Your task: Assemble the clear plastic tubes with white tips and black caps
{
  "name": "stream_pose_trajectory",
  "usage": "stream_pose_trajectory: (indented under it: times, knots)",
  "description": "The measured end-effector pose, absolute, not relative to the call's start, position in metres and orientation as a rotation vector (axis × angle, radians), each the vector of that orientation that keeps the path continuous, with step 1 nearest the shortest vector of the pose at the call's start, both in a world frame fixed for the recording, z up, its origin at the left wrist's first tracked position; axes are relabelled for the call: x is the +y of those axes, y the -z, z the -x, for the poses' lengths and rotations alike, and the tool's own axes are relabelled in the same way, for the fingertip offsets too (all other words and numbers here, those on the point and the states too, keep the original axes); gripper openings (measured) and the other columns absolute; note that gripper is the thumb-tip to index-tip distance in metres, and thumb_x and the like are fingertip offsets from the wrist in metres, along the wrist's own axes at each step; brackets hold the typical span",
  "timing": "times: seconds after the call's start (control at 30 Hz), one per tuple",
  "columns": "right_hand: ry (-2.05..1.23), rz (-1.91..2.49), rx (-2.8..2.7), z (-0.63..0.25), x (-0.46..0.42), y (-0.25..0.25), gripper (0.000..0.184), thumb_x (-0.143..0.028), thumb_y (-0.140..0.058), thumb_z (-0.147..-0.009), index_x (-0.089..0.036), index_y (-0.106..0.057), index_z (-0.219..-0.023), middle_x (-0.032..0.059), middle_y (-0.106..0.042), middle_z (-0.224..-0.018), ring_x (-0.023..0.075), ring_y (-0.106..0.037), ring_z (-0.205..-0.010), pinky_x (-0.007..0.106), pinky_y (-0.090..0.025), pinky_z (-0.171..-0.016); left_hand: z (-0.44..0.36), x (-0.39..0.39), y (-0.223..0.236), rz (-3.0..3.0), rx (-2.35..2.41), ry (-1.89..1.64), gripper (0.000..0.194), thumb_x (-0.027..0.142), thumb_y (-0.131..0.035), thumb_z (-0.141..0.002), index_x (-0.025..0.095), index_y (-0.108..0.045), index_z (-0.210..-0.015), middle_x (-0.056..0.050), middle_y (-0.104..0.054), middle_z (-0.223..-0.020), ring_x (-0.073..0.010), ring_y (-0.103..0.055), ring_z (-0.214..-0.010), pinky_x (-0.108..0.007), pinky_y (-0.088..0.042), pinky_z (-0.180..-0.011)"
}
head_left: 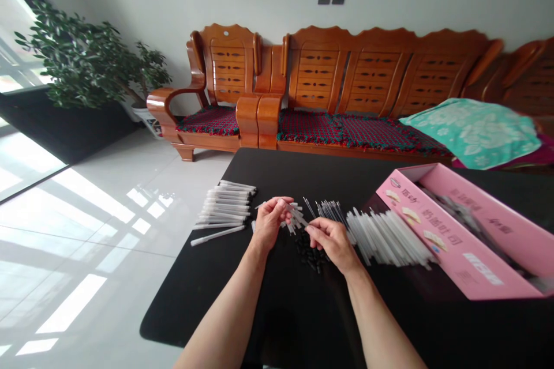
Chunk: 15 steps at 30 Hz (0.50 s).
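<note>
Both hands are closed on a slim, whitish translucent pen (pixel 299 217), which slants between them above the table. The fingers of my left hand (pixel 270 222) pinch its upper left end, while my right hand (pixel 332 240) grips the lower right end. Just behind and under it lies a heap of clear pen caps (pixel 295 225), partly hidden by the hands. Small black plugs (pixel 310 255) are scattered below my right hand. Dark, thin refills (pixel 331 210) lie beyond that hand, and a row of white pen barrels (pixel 387 236) is to its right. Capped pens (pixel 227 204) are lined up left of my left hand.
A pink cardboard box (pixel 437 236) with greyish contents stands on the right of the black table (pixel 208 305). Behind the table is a wooden sofa (pixel 320 78) with a turquoise cloth (pixel 480 130). A potted plant (pixel 95 63) stands at the left.
</note>
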State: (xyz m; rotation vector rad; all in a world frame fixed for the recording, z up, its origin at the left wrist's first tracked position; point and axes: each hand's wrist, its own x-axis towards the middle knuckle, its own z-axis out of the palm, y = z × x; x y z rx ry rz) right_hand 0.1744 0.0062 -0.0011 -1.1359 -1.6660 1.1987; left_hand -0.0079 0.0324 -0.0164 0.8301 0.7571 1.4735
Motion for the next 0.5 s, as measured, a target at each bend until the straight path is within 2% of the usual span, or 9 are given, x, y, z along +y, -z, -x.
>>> stream_pose_trajectory:
  times: [0.07,0.2,0.3,0.37,0.5]
  knots:
    - [-1.350,1.081,-1.583,-0.172,0.006,0.003,0.037,-0.049,-0.055,-0.093,-0.015,-0.068,-0.086,-0.0025,-0.055,-0.052,0.0102,-0.042,-0.046,0.022,-0.030,-0.045,0.008,0.032,0.017,-0.834,0.735,-1.433,0.036,0.044,-0.076,-0.079,0.012,-0.076,-0.095,-0.004,-0.065,-0.069,-0.0091,-0.057,-0.056,-0.019,-0.046,-0.053]
    - [-1.571,1.012,-1.445,-0.168,0.004,0.005,0.040,-0.051,-0.054,-0.093,-0.014,-0.067,-0.083,-0.0080,-0.037,-0.044,0.0073,-0.025,-0.040,0.022,-0.017,-0.040,0.003,0.030,0.018,-0.861,0.672,-1.356,0.037,0.046,-0.074,-0.081,0.011,-0.076,-0.094,-0.004,-0.066,-0.065,-0.0093,-0.057,-0.055,-0.019,-0.046,-0.054]
    - [-1.575,1.023,-1.432,-0.168,0.002,0.006,0.039,-0.050,-0.053,-0.093,-0.015,-0.065,-0.082,-0.0094,-0.030,-0.046,0.0077,-0.021,-0.041,0.023,-0.015,-0.040,0.000,0.030,0.019,-0.853,0.722,-1.390,0.036,0.046,-0.074,-0.081,0.010,-0.076,-0.088,-0.003,-0.064,-0.060,-0.0086,-0.055,-0.051,-0.019,-0.045,-0.051]
    - [-1.356,1.074,-1.590,-0.167,0.002,0.006,0.038,-0.048,-0.050,-0.095,-0.016,-0.064,-0.079,-0.0072,-0.034,-0.049,0.0086,-0.027,-0.044,0.023,-0.020,-0.044,-0.001,0.030,0.019,-0.828,0.775,-1.436,0.035,0.046,-0.075,-0.080,0.011,-0.076,-0.085,-0.003,-0.064,-0.058,-0.0084,-0.054,-0.049,-0.019,-0.044,-0.050]
    - [-0.589,1.183,-1.948,-0.160,0.000,0.006,0.037,-0.035,-0.045,-0.098,-0.016,-0.060,-0.070,0.0005,-0.050,-0.059,0.0118,-0.042,-0.056,0.027,-0.027,-0.056,-0.005,0.030,0.019,-0.781,0.838,-1.519,0.034,0.044,-0.077,-0.077,0.011,-0.076,-0.081,-0.002,-0.064,-0.056,-0.0083,-0.055,-0.048,-0.019,-0.044,-0.049]
